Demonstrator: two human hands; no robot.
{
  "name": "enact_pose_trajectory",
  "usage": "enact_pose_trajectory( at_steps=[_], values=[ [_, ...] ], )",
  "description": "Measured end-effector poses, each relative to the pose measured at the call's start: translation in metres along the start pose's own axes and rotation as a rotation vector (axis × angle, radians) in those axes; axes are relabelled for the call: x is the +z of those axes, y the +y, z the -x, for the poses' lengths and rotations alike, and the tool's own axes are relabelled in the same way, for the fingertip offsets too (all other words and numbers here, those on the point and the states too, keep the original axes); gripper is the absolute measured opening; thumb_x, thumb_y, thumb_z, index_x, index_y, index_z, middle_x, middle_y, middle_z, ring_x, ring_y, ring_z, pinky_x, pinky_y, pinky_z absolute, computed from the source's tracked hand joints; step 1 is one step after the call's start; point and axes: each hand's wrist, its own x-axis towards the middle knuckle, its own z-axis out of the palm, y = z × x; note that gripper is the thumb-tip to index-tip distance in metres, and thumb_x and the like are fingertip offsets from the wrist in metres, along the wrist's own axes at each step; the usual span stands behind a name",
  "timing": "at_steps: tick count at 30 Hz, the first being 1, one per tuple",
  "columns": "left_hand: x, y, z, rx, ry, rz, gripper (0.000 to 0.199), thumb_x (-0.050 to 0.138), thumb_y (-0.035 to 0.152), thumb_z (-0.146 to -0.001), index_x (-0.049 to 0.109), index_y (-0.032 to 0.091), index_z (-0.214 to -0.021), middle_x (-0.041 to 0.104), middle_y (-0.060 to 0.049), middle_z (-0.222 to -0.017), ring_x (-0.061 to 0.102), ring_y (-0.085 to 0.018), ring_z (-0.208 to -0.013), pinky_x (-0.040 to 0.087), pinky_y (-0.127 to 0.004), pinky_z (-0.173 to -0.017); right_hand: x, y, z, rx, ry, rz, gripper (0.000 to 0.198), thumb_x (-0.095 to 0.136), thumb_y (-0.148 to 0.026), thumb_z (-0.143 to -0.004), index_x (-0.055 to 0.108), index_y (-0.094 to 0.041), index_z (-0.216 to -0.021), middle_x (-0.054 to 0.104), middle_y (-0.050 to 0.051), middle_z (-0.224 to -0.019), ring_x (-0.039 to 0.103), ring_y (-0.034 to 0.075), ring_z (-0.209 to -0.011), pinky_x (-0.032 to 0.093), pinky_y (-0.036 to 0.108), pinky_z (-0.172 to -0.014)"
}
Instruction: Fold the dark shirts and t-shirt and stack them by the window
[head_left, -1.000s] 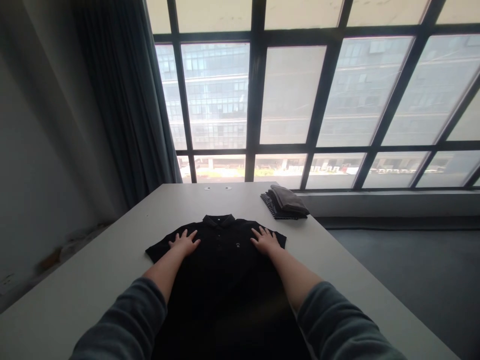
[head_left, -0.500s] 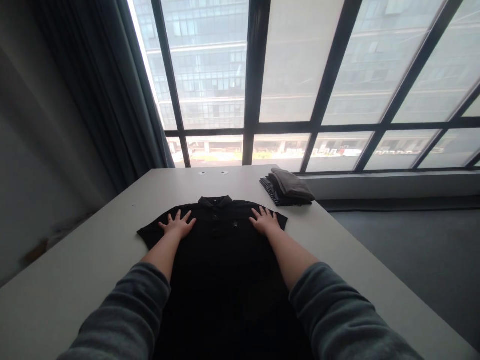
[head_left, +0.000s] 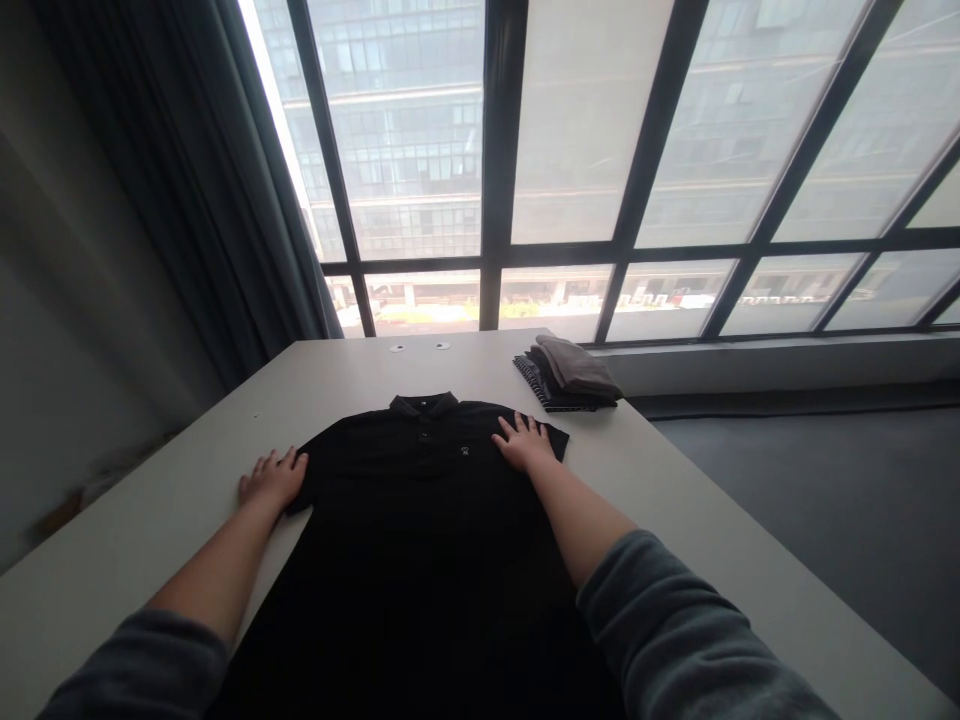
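Observation:
A black polo shirt point(head_left: 420, 540) lies spread out on the white table, its collar toward the window and its lower end running out of view at the bottom. Over the end of the left sleeve rests my left hand point(head_left: 274, 480), palm down, partly on the sleeve and partly on the tabletop. My right hand point(head_left: 523, 443) lies flat with fingers spread on the shirt's right shoulder, close to that sleeve. A small light emblem shows on the chest, left of my right hand. Neither hand grips the cloth.
On the far right part of the white table point(head_left: 330, 375) sits a stack of folded clothes point(head_left: 574, 370), grey on top with dark and patterned pieces beneath. Two small white discs are set near the back edge. A dark curtain point(head_left: 247, 200) hangs at the left, beside large windows.
My left hand has moved left from the shirt's upper chest to the sleeve end, and that sleeve now lies angled further down. My right hand stays on the right shoulder.

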Motion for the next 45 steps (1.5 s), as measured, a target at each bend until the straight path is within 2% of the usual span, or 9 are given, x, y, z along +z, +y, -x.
enact_pose_trajectory(
  at_steps=[6, 11, 16, 24, 27, 30, 33, 38, 45],
  values=[
    [-0.005, -0.058, 0.016, -0.004, 0.110, 0.004, 0.072, 0.033, 0.064, -0.096, 0.061, 0.015, -0.141, 0.054, -0.019, -0.153, 0.051, -0.039, -0.138, 0.040, -0.053, -0.113, 0.002, 0.001, 0.000, 0.001, 0.017, 0.012, 0.075, 0.025, -0.070, -0.102, 0.017, -0.035, -0.168, 0.004, 0.006, -0.176, 0.002, 0.037, -0.161, 0.001, 0.057, -0.126],
    [-0.005, -0.047, 0.015, -0.010, 0.129, 0.068, 0.077, 0.047, 0.077, -0.085, 0.067, 0.017, -0.128, 0.064, -0.021, -0.139, 0.059, -0.042, -0.126, 0.044, -0.055, -0.108, 0.001, 0.002, 0.002, 0.004, 0.035, 0.034, 0.074, 0.028, -0.070, -0.102, 0.020, -0.036, -0.167, 0.008, 0.006, -0.176, 0.007, 0.036, -0.160, 0.005, 0.056, -0.126],
    [-0.009, -0.039, 0.017, 0.048, 0.151, 0.242, 0.055, 0.065, 0.061, -0.082, 0.066, 0.017, -0.115, 0.069, -0.020, -0.131, 0.062, -0.040, -0.125, 0.047, -0.048, -0.105, 0.002, 0.001, 0.003, -0.019, 0.101, 0.022, 0.070, 0.033, -0.067, -0.102, 0.033, -0.033, -0.164, 0.020, 0.009, -0.173, 0.017, 0.037, -0.158, 0.013, 0.057, -0.125],
    [-0.009, -0.035, 0.024, 0.144, 0.172, 0.437, 0.058, 0.061, 0.044, -0.091, 0.043, 0.023, -0.142, 0.075, -0.008, -0.114, 0.075, -0.023, -0.097, 0.054, -0.030, -0.080, -0.007, 0.027, 0.045, -0.101, 0.454, -0.051, 0.056, 0.025, -0.036, -0.106, 0.061, -0.013, -0.144, 0.054, 0.015, -0.150, 0.045, 0.023, -0.141, 0.027, 0.033, -0.122],
    [-0.009, -0.036, 0.026, 0.193, 0.173, 0.442, 0.057, 0.054, 0.045, -0.095, 0.043, 0.027, -0.148, 0.075, -0.005, -0.111, 0.074, -0.023, -0.094, 0.054, -0.032, -0.081, 0.005, 0.058, 0.069, -0.050, 0.385, 0.006, 0.049, 0.041, -0.041, -0.102, 0.067, -0.019, -0.137, 0.058, 0.015, -0.146, 0.048, 0.029, -0.140, 0.031, 0.039, -0.120],
    [-0.009, -0.035, 0.027, 0.260, 0.135, 0.407, 0.039, 0.052, 0.047, -0.095, 0.063, 0.030, -0.128, 0.076, -0.003, -0.110, 0.073, -0.023, -0.096, 0.054, -0.032, -0.086, 0.015, 0.072, 0.084, 0.095, 0.260, 0.081, 0.056, 0.046, -0.049, -0.101, 0.055, -0.026, -0.152, 0.047, 0.016, -0.157, 0.038, 0.037, -0.149, 0.028, 0.049, -0.120],
    [-0.012, -0.028, 0.027, 0.281, 0.129, 0.359, 0.035, 0.057, 0.046, -0.091, 0.070, 0.026, -0.116, 0.074, -0.005, -0.117, 0.071, -0.024, -0.100, 0.056, -0.033, -0.090, 0.013, 0.064, 0.091, 0.168, 0.180, 0.082, 0.061, 0.040, -0.055, -0.104, 0.043, -0.029, -0.160, 0.036, 0.017, -0.165, 0.029, 0.040, -0.154, 0.023, 0.052, -0.122],
    [-0.030, -0.002, 0.023, 0.289, 0.184, 0.262, 0.044, 0.059, 0.040, -0.088, 0.066, 0.017, -0.124, 0.068, -0.014, -0.124, 0.066, -0.029, -0.118, 0.054, -0.039, -0.102, -0.002, 0.045, 0.091, 0.165, 0.128, 0.018, 0.064, 0.034, -0.060, -0.105, 0.042, -0.029, -0.161, 0.029, 0.017, -0.169, 0.020, 0.038, -0.158, 0.018, 0.055, -0.124],
    [-0.058, 0.071, 0.029, 0.410, 0.162, 0.093, 0.049, 0.055, 0.041, -0.094, 0.060, 0.021, -0.138, 0.054, -0.014, -0.142, 0.067, -0.030, -0.118, 0.054, -0.039, -0.101, -0.004, 0.048, 0.090, 0.151, 0.119, -0.006, 0.066, 0.038, -0.059, -0.104, 0.043, -0.026, -0.161, 0.029, 0.018, -0.169, 0.019, 0.038, -0.158, 0.018, 0.054, -0.124]
  ],
)
